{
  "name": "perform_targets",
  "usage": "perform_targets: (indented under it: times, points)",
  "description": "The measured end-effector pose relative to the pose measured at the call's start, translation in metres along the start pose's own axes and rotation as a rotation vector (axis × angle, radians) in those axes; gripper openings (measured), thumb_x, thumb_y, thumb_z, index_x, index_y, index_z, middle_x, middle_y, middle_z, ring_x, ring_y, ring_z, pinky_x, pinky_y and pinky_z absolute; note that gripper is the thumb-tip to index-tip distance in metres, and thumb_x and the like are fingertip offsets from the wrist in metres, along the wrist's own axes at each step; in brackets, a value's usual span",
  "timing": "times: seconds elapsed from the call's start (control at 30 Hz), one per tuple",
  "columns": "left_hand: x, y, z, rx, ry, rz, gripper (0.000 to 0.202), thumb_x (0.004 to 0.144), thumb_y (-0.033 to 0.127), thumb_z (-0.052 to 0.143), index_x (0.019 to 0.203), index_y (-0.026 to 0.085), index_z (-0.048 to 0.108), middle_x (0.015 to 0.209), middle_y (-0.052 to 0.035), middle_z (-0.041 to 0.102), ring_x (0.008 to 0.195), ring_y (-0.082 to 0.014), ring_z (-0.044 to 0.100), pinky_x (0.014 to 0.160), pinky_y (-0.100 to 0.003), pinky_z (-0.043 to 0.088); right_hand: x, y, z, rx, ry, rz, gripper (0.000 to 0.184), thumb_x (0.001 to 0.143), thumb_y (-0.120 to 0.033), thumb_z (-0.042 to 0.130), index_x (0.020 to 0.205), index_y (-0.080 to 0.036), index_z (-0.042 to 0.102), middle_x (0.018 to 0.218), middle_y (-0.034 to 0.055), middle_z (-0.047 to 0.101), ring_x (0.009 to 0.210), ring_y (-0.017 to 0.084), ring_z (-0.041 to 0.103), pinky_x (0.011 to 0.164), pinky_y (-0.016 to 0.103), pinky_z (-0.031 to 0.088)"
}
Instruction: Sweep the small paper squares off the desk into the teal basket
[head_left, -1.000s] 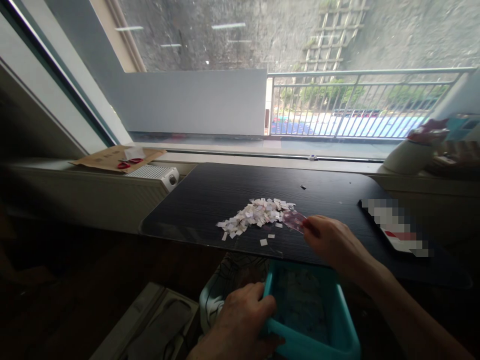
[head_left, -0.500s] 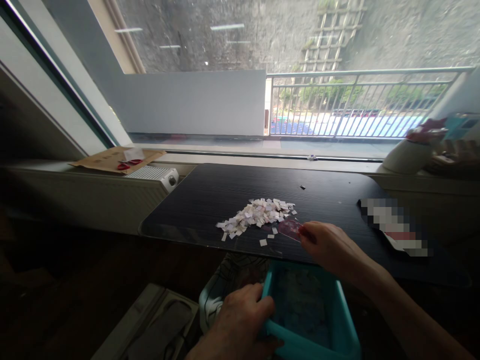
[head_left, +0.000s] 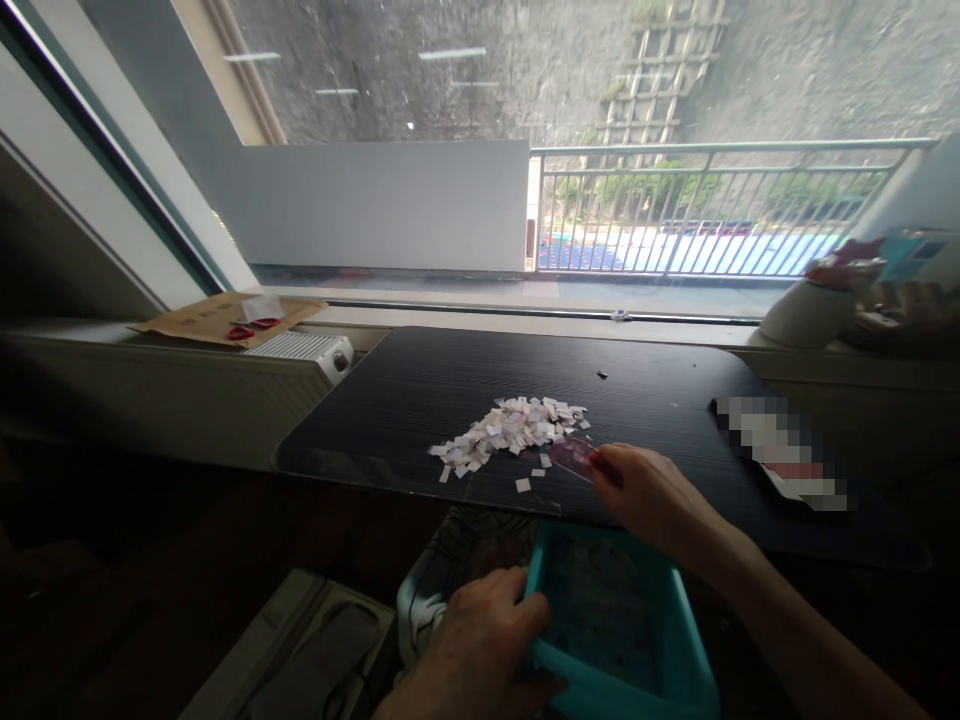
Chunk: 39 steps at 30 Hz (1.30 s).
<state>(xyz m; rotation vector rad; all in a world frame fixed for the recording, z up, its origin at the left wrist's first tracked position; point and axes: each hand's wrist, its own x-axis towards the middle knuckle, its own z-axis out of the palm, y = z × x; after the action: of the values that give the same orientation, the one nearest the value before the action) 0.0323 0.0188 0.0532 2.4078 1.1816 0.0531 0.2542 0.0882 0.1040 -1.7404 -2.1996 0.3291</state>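
A heap of small white paper pieces (head_left: pixel 510 425) lies on the dark table (head_left: pixel 465 365), with a few loose squares near the front edge. My right hand (head_left: pixel 641 485) is closed on the end of a flat, see-through pinkish strip (head_left: pixel 574 457), whose far end is by the heap's right side. Below the table edge, my left hand (head_left: pixel 487 625) grips the left rim of a turquoise plastic bin (head_left: pixel 694 630). The bin's inside is dim; pale bits seem to lie at its bottom.
A brown paper envelope with red-handled scissors (head_left: pixel 251 328) lies on the sill at left, beside a white radiator (head_left: pixel 304 350). A blurred-out flat object (head_left: pixel 780 455) rests on the table's right. Behind the bin stands another container (head_left: pixel 435 575). A window faces the table.
The strip in my right hand has shifted slightly left, closer to the heap; the whole view has also moved a little. My left hand keeps its hold on the bin.
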Motion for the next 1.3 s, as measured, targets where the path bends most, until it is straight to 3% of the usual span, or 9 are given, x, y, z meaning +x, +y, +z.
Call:
perform_targets:
  times: [0.13,0.3,0.57,0.8,0.97,1.13,1.3]
  points:
    - [0.001,0.0,0.001,-0.005,0.009,0.01,0.029,0.069,0.031,0.078,0.081,0.021,0.053,0.092,-0.0014,0.054,0.085,-0.0213,0.053,0.065,-0.027,0.038,-0.001,0.002,0.0,-0.037,0.015,0.1,0.02,0.084,-0.025,0.044,0.071,-0.018,0.057,0.066,0.0019,0.06,0.057,0.013,0.05,0.054,0.025,0.027]
    - [0.0,0.002,0.0,-0.002,-0.003,-0.012,0.03,0.069,0.03,0.079,0.083,0.021,0.054,0.093,-0.0016,0.055,0.086,-0.0218,0.053,0.065,-0.027,0.038,0.0,-0.001,0.001,0.009,0.005,0.023,0.02,0.084,-0.024,0.043,0.069,-0.018,0.054,0.066,0.0011,0.059,0.057,0.012,0.049,0.054,0.024,0.026]
    - [-0.001,0.0,0.0,-0.014,0.0,-0.004,0.029,0.069,0.03,0.079,0.082,0.022,0.055,0.092,-0.001,0.055,0.086,-0.0211,0.053,0.065,-0.026,0.038,-0.003,0.001,0.0,-0.002,0.01,0.044,0.02,0.084,-0.024,0.043,0.067,-0.018,0.052,0.064,0.0004,0.057,0.056,0.011,0.047,0.053,0.024,0.026]
    - [-0.002,0.004,-0.006,0.013,-0.017,-0.002,0.028,0.071,0.033,0.077,0.086,0.022,0.055,0.094,-0.0011,0.055,0.087,-0.021,0.053,0.067,-0.026,0.04,-0.011,-0.015,0.011,0.113,-0.033,-0.073,0.018,0.084,-0.019,0.044,0.07,-0.019,0.055,0.068,0.0002,0.059,0.062,0.013,0.053,0.057,0.024,0.032]
    - [-0.003,0.005,-0.008,0.008,-0.009,-0.003,0.03,0.07,0.035,0.078,0.085,0.021,0.056,0.094,-0.002,0.056,0.087,-0.022,0.054,0.068,-0.027,0.042,-0.013,-0.014,0.017,0.097,0.02,-0.096,0.02,0.087,-0.02,0.042,0.073,-0.019,0.057,0.074,0.0018,0.059,0.063,0.014,0.053,0.059,0.025,0.035]
    - [-0.003,0.005,-0.009,0.006,0.017,0.016,0.032,0.069,0.035,0.08,0.085,0.021,0.057,0.094,-0.0021,0.056,0.087,-0.0222,0.055,0.068,-0.027,0.043,-0.018,-0.02,0.021,0.171,-0.069,-0.199,0.022,0.089,-0.018,0.041,0.074,-0.02,0.057,0.072,0.0003,0.056,0.063,0.013,0.053,0.057,0.023,0.036]
    - [-0.003,0.005,-0.009,0.018,0.035,0.004,0.033,0.068,0.036,0.081,0.085,0.021,0.057,0.093,-0.0022,0.057,0.087,-0.0224,0.055,0.069,-0.028,0.043,-0.013,-0.018,0.023,0.136,-0.008,-0.192,0.024,0.092,-0.022,0.039,0.081,-0.018,0.06,0.077,0.0023,0.057,0.065,0.013,0.052,0.06,0.025,0.037]
